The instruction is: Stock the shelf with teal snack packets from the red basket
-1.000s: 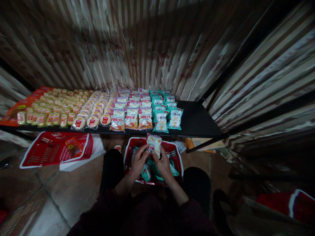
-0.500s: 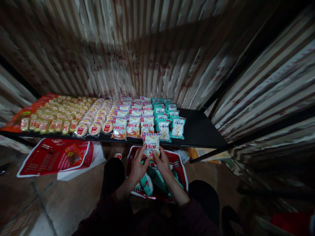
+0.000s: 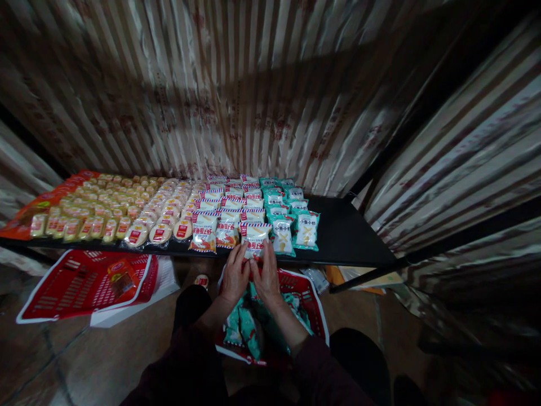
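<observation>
Between both my hands is a white and orange snack bag [image 3: 255, 237] with a red-and-blue striped top edge, at the front of the shelf. My left hand [image 3: 235, 276] grips its lower left side, and my right hand [image 3: 267, 275] its lower right. Similar striped bags [image 3: 204, 230] stand in rows just left of it and behind. Green snack bags [image 3: 306, 230] are lined up to its right. Under my forearms a red basket [image 3: 310, 293] holds several green bags [image 3: 249, 330].
Round packaged cakes [image 3: 160, 233] and small yellow-wrapped cakes [image 3: 87, 228] fill the left of the black shelf [image 3: 346, 231]. A second red basket [image 3: 63, 287] with an orange packet [image 3: 123, 277] stands at lower left. One round cake [image 3: 202, 280] lies below the shelf.
Both hands have moved forward with the striped bag, from above the basket to the front of its row on the shelf. The view has shifted slightly.
</observation>
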{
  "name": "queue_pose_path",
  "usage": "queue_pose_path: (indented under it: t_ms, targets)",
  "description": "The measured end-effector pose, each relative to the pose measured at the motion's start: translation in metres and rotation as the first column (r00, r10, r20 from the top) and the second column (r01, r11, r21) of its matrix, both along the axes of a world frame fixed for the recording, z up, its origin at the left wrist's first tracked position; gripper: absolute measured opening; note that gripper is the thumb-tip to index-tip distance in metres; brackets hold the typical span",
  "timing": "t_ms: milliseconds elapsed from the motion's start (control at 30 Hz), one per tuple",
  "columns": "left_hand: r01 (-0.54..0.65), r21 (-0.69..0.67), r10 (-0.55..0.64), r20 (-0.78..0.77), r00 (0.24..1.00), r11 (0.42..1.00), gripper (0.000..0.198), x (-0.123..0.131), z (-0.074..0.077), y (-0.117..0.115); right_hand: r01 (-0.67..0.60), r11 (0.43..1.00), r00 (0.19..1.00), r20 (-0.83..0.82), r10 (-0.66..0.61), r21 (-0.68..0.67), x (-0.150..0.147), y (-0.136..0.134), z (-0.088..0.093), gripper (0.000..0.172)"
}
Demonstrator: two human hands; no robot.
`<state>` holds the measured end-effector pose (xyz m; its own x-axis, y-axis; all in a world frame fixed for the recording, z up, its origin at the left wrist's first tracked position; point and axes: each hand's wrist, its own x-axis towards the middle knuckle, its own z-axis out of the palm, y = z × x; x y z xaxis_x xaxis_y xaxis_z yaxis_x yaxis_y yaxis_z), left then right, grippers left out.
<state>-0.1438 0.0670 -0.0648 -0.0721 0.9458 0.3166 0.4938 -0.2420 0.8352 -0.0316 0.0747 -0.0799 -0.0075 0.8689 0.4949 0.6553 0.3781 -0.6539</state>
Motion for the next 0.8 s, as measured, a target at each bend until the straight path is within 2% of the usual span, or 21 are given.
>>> queue_pose_path:
  t_ms: [167, 333, 500, 667, 800]
  targets:
    - [0.010, 0.033, -0.009, -0.030, 1.000, 0.999, 0.046, -0.004, -0.009, 0.017, -0.031, 0.999, 0.998, 0.060, 0.030, 0.017, -0.002, 0.014, -0.008, 0.059]
    - [0.038, 0.028, -0.036, -0.096, 0.995, 0.999, 0.047, -0.005, -0.015, 0.025, -0.002, 0.998, 0.994, 0.114, -0.005, 0.059, -0.005, 0.020, -0.018, 0.063]
    - [0.010, 0.052, -0.002, -0.152, 0.988, 0.999, 0.048, -0.003, -0.023, 0.027, -0.007, 0.992, 0.987, 0.159, -0.014, 0.128, -0.008, 0.024, -0.021, 0.070]
    - [-0.014, 0.081, 0.029, -0.187, 0.982, 0.997, 0.048, -0.002, -0.032, 0.031, -0.017, 0.994, 0.980, 0.201, -0.006, 0.111, -0.008, 0.028, -0.019, 0.073]
    - [-0.041, 0.128, 0.075, -0.272, 0.959, 0.991, 0.048, -0.004, -0.036, 0.036, -0.009, 0.994, 0.977, 0.213, -0.014, 0.106, -0.009, 0.033, -0.023, 0.075]
